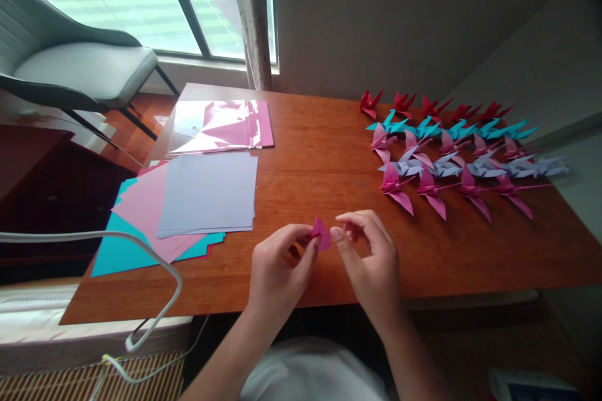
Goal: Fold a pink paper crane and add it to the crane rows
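Observation:
My left hand (277,269) and my right hand (369,257) meet above the near edge of the wooden table (329,156). Both pinch a small folded piece of magenta paper (321,233) between thumb and fingers. The paper is held up off the table, pointed end upward. Both hands are closed on it. To the right, several finished paper cranes (451,150) lie in rows of red, teal, pink, lilac and magenta.
A fanned stack of paper sheets (188,200), lilac over pink over teal, lies at the left. Behind it sits a shiny plastic pack of pink paper (221,126). A grey chair (79,69) stands by the window. A white cable (155,276) loops at the near left.

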A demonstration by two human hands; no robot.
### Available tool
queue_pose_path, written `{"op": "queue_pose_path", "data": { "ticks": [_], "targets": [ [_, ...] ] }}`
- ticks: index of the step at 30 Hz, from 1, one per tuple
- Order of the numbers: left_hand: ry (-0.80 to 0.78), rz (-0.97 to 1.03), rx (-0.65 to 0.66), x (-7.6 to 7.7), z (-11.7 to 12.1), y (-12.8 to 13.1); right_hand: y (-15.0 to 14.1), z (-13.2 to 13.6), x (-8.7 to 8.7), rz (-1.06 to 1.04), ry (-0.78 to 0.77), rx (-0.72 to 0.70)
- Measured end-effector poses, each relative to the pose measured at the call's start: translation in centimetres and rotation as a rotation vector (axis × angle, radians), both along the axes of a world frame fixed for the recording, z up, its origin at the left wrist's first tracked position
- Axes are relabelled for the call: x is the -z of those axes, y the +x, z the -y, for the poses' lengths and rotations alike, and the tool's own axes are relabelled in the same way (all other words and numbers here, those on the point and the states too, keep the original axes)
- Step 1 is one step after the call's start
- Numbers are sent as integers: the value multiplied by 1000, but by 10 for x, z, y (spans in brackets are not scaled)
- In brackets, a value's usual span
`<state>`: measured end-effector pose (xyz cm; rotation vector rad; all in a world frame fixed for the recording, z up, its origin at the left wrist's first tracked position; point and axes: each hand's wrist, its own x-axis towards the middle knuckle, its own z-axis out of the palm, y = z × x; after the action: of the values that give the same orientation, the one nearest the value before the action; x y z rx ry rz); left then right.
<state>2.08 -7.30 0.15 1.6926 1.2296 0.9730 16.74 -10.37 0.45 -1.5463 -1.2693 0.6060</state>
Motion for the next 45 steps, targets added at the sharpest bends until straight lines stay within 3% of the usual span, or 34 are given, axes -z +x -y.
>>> {"op": "queue_pose_path", "data": {
  "ticks": [4, 15, 23, 34, 45],
  "targets": [
    [164, -81, -23, 0, 3, 1, -6, 3, -2, 70, -20, -44],
    [204, -36, 52, 3, 6, -1, -3, -1, -6, 96, -2, -172],
    [100, 44, 87, 3, 7, -2, 4, 0, -7, 119, 12, -220],
    [-7, 68, 96, 2, 5, -5, 0, 2, 4, 418, 166, -174],
    [-84, 148, 138, -4, -2, -10, 2, 1, 3, 469, 206, -208]
  ]
}}
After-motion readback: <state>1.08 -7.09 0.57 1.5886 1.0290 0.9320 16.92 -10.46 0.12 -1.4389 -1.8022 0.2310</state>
